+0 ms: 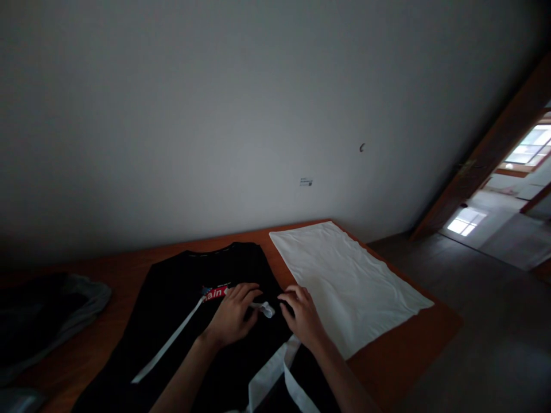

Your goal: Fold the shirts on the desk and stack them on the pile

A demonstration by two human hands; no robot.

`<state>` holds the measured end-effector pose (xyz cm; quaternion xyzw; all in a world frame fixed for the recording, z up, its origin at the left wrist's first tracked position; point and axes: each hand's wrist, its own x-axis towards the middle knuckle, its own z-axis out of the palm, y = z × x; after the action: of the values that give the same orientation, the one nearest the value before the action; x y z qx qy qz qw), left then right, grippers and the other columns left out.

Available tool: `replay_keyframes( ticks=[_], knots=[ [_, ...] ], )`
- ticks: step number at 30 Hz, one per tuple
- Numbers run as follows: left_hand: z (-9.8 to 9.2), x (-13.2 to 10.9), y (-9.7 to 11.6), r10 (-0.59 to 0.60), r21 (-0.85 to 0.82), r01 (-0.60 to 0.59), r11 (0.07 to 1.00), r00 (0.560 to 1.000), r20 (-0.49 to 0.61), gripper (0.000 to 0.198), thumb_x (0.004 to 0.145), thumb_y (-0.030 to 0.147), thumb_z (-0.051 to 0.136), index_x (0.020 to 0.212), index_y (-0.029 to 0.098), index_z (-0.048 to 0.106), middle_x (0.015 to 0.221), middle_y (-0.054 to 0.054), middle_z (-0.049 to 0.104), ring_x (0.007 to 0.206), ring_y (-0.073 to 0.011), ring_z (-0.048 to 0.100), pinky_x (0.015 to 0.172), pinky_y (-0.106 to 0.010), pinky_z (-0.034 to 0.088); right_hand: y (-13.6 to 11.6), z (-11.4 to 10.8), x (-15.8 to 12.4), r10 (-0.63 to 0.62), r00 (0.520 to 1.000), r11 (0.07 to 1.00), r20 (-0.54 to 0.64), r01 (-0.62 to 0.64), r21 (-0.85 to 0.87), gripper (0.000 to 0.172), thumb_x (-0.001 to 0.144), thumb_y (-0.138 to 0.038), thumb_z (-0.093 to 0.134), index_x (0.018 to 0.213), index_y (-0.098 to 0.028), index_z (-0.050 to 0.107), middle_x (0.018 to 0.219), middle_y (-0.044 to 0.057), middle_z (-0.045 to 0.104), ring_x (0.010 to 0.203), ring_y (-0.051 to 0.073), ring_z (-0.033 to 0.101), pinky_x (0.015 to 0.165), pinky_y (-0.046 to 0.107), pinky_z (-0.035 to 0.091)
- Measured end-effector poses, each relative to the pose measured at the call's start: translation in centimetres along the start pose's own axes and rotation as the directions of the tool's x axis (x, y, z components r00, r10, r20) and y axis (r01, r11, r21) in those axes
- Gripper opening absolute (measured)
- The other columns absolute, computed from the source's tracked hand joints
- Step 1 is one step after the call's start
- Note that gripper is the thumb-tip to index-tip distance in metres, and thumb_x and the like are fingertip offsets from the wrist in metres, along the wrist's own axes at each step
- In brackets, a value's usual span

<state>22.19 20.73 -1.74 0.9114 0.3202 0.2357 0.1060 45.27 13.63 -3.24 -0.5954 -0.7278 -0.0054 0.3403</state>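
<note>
We have a black shirt (172, 287) spread on the orange-brown worktop (131, 264), its neckline toward the wall (172, 115) and a red print with white letters (214, 294) across its chest. A narrow white strap (173, 337) lies aslant on the shirt, running from low on the left up to the print. Our left hand (236, 312) rests over the shirt beside the print, fingers curved downward; a white looped end (268, 310) shows just past its fingertips. We cannot tell whether those fingers grasp the white piece or only lie against it, nor whether it joins the strap behind the hand.

Our right hand (301, 312) faces the left one across the looped end, its thumb and forefinger parted and the fingers released, with nothing visible between them. Beneath it a broader white band (267, 373) folds over the lower shirt, partly hidden near the wrist.

To the right of the shirt a white cloth (344, 281) lies flat on the worktop, and at the far left sits a dark and grey fabric bundle (34, 321). The wall bears a small printed label (306, 182); at right stands a brown door (486, 149).
</note>
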Motion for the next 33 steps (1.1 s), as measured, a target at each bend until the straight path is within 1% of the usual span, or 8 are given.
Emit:
replay_keyframes(
  ticks=[12, 17, 19, 21, 24, 26, 29, 33],
  knots=[
    [1.3, 1.5, 3.6, -0.246, 0.155, 0.238, 0.959, 0.969, 0.036, 0.027, 0.093, 0.027, 0.059, 0.117, 0.022, 0.069, 0.124, -0.010, 0.070, 0.117, -0.0306, 0.063, 0.103, -0.051, 0.050, 0.2, 0.3, -0.1, 0.005, 1.000, 0.999, 0.024, -0.006, 0.051, 0.025, 0.085, -0.010, 0.055, 0.105, -0.021, 0.065, 0.107, 0.009, 0.061, 0.103, 0.026, 0.059, 0.093, 0.043, 0.051],
    [0.6, 1.1, 4.3, -0.161, 0.198, 0.138, 0.971, 0.982, 0.103, 0.048, 0.092, 0.057, 0.054, 0.124, 0.025, 0.069, 0.131, -0.016, 0.066, 0.124, -0.0354, 0.061, 0.105, -0.057, 0.047, 0.0, 0.1, -0.1, -0.002, 1.000, 0.999, 0.006, 0.002, 0.042, 0.012, 0.085, -0.017, 0.063, 0.096, -0.021, 0.067, 0.103, 0.008, 0.062, 0.099, 0.025, 0.060, 0.089, 0.041, 0.051],
    [0.1, 0.9, 4.0, -0.104, 0.186, 0.077, 0.979, 0.985, 0.138, 0.052, 0.092, 0.062, 0.050, 0.124, 0.027, 0.069, 0.133, -0.015, 0.066, 0.126, -0.0360, 0.059, 0.106, -0.059, 0.047, 0.0, 0.2, -0.1, -0.003, 1.000, 0.999, -0.005, 0.004, 0.037, 0.006, 0.090, -0.023, 0.061, 0.090, -0.021, 0.067, 0.101, 0.008, 0.062, 0.097, 0.024, 0.060, 0.088, 0.040, 0.051],
    [-0.1, 0.8, 3.4, -0.086, 0.158, 0.063, 0.985, 0.987, 0.139, 0.046, 0.096, 0.058, 0.043, 0.118, 0.031, 0.073, 0.131, -0.011, 0.069, 0.124, -0.0325, 0.062, 0.104, -0.056, 0.048, 0.1, 0.3, -0.1, 0.003, 1.000, 1.000, -0.017, -0.002, 0.030, 0.015, 0.095, -0.025, 0.057, 0.083, -0.021, 0.066, 0.098, 0.007, 0.063, 0.095, 0.023, 0.060, 0.088, 0.039, 0.051],
    [0.5, 0.5, 2.0, -0.147, 0.160, 0.137, 0.978, 0.988, 0.054, 0.041, 0.102, 0.045, 0.038, 0.117, 0.031, 0.073, 0.134, -0.010, 0.067, 0.125, -0.0280, 0.062, 0.106, -0.050, 0.049, 0.4, 0.7, 0.0, 0.018, 0.999, 0.999, -0.036, -0.016, 0.031, 0.013, 0.093, -0.024, 0.060, 0.081, -0.021, 0.064, 0.095, 0.006, 0.062, 0.093, 0.022, 0.060, 0.087, 0.038, 0.051],
    [1.3, 0.1, 0.8, -0.206, 0.207, 0.205, 0.957, 0.978, -0.020, 0.042, 0.100, 0.045, 0.043, 0.127, 0.025, 0.068, 0.144, -0.015, 0.060, 0.135, -0.0318, 0.055, 0.111, -0.053, 0.045, 0.6, 0.9, 0.0, 0.025, 0.999, 0.999, -0.045, -0.023, 0.042, 0.007, 0.089, -0.023, 0.064, 0.083, -0.022, 0.064, 0.095, 0.006, 0.062, 0.093, 0.022, 0.060, 0.087, 0.038, 0.051],
    [2.2, -0.7, -0.6, -0.261, 0.291, 0.269, 0.918, 0.963, -0.067, 0.064, 0.095, 0.059, 0.046, 0.141, 0.015, 0.056, 0.153, -0.022, 0.049, 0.143, -0.0381, 0.044, 0.115, -0.062, 0.036, 0.5, 0.8, -0.1, 0.037, 0.999, 0.998, -0.034, -0.035, 0.047, 0.002, 0.086, -0.020, 0.064, 0.087, -0.022, 0.064, 0.097, 0.007, 0.062, 0.095, 0.024, 0.061, 0.087, 0.039, 0.051],
    [2.9, -1.4, -1.4, -0.303, 0.350, 0.309, 0.885, 0.950, -0.071, 0.082, 0.091, 0.069, 0.043, 0.146, 0.009, 0.049, 0.157, -0.023, 0.042, 0.145, -0.0411, 0.039, 0.115, -0.062, 0.034, 0.0, 0.1, -0.1, 0.050, 0.998, 0.998, -0.026, -0.049, 0.048, 0.014, 0.085, -0.020, 0.063, 0.099, -0.023, 0.066, 0.103, 0.008, 0.064, 0.101, 0.025, 0.061, 0.091, 0.041, 0.050]
  ],
)
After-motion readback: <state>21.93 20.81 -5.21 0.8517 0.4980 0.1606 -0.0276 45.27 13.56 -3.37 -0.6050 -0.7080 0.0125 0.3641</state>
